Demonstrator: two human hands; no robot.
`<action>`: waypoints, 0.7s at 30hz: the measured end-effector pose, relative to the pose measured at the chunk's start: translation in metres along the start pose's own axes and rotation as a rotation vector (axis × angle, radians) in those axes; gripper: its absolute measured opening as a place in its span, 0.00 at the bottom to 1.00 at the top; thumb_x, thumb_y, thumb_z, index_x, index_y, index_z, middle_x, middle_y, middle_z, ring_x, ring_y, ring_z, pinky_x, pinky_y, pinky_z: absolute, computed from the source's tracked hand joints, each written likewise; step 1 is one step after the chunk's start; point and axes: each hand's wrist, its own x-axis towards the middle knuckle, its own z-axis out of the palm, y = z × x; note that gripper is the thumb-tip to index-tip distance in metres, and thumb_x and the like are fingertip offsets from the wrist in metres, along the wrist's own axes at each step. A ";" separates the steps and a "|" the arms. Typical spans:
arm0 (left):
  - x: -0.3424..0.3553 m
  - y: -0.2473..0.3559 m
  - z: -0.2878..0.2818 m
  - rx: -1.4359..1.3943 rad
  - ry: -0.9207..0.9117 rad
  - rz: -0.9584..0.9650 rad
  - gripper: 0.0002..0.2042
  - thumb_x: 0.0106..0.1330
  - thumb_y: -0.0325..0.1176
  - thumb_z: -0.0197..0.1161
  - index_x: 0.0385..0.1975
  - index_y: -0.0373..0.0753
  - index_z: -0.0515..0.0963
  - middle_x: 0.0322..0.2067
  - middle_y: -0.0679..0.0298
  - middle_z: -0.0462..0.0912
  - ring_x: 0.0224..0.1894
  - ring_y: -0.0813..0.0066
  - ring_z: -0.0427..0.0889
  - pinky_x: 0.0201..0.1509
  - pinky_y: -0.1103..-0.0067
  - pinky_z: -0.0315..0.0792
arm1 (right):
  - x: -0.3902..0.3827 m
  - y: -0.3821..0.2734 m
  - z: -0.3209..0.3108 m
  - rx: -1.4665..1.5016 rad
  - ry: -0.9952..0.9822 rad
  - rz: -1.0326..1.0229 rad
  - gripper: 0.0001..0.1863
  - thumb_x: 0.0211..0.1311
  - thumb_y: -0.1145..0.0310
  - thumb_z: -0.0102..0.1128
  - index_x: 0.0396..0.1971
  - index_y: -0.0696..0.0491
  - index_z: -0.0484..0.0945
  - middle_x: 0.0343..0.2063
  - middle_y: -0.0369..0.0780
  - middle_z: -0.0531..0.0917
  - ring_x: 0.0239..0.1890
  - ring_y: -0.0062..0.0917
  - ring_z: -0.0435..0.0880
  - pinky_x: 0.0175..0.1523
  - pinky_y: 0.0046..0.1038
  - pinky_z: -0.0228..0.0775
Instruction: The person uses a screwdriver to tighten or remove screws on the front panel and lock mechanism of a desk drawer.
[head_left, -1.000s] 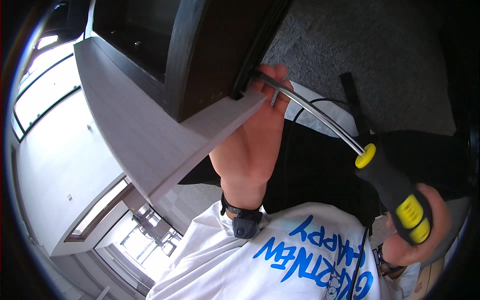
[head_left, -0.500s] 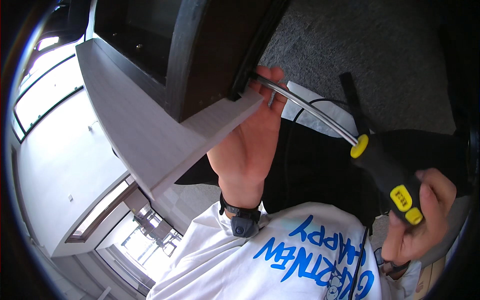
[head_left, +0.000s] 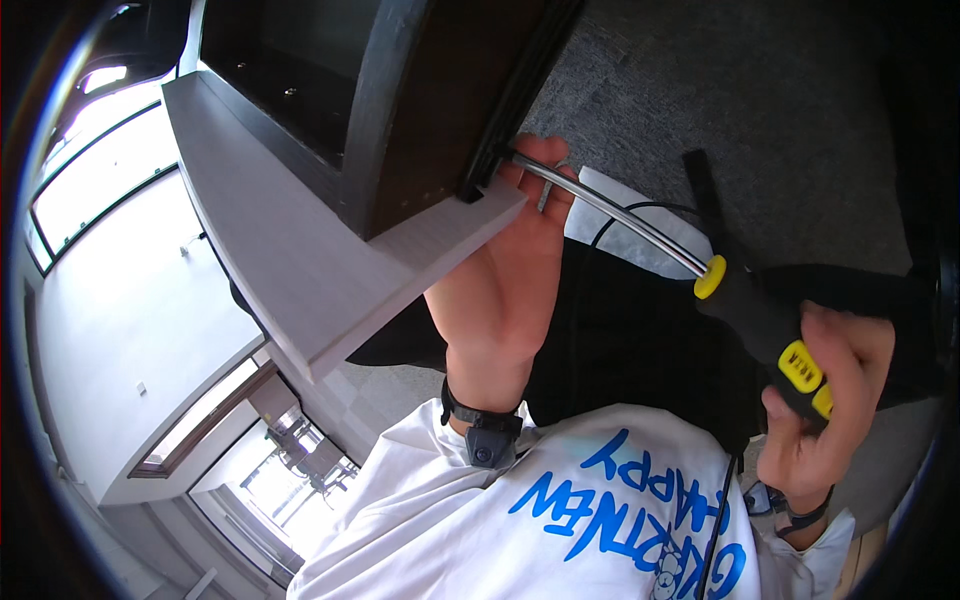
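A screwdriver (head_left: pixel 650 230) with a steel shaft and a black-and-yellow handle reaches from the right to a black metal rail (head_left: pixel 490 160) on the side of a dark wooden cabinet (head_left: pixel 420 130). My right hand (head_left: pixel 840 390) is closed round the end of its handle. My left hand (head_left: pixel 510 270) is palm up beside the edge of a pale board (head_left: pixel 300 250) fixed along the cabinet. Its fingers curl by the screwdriver's tip, with a small silvery screw (head_left: pixel 544 195) among them. The tip's exact contact is hidden.
A white sheet (head_left: pixel 630 220) lies beyond my dark-clothed legs on the grey carpet (head_left: pixel 780 120), with a thin black cable (head_left: pixel 650 205) across it. A black strip (head_left: pixel 705 200) lies behind the screwdriver. Windows and a white wall (head_left: pixel 130 300) are at the left.
My right hand has shifted left and slightly up along with the screwdriver handle, and its grip has turned. The cabinet and board appear slightly shifted right; my left hand stays by the tip.
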 end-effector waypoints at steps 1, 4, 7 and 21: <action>0.001 -0.001 0.001 0.004 0.037 0.008 0.19 0.67 0.46 0.51 0.40 0.33 0.72 0.42 0.56 0.75 0.52 0.61 0.69 0.58 0.69 0.62 | 0.001 -0.001 -0.003 0.122 -0.041 0.066 0.22 0.59 0.62 0.59 0.50 0.56 0.68 0.43 0.48 0.72 0.39 0.31 0.75 0.38 0.25 0.71; -0.002 -0.004 0.003 -0.004 0.079 0.005 0.19 0.68 0.46 0.50 0.38 0.32 0.71 0.43 0.56 0.74 0.51 0.62 0.70 0.57 0.70 0.63 | -0.004 0.002 -0.004 0.260 -0.152 0.112 0.32 0.56 0.48 0.61 0.48 0.61 0.67 0.42 0.50 0.74 0.34 0.31 0.78 0.34 0.23 0.74; -0.002 -0.004 0.002 -0.026 0.077 -0.006 0.19 0.68 0.47 0.50 0.37 0.33 0.71 0.44 0.55 0.73 0.51 0.62 0.70 0.56 0.70 0.63 | 0.001 -0.002 0.004 0.342 -0.157 0.077 0.34 0.54 0.46 0.63 0.45 0.63 0.67 0.40 0.49 0.74 0.27 0.30 0.79 0.30 0.18 0.73; 0.000 -0.012 -0.001 0.100 0.092 0.068 0.18 0.70 0.48 0.45 0.35 0.36 0.70 0.45 0.56 0.74 0.52 0.61 0.70 0.58 0.67 0.63 | 0.014 -0.005 -0.015 -0.117 -0.078 -0.113 0.31 0.46 0.71 0.68 0.52 0.59 0.67 0.43 0.49 0.76 0.40 0.40 0.79 0.38 0.31 0.76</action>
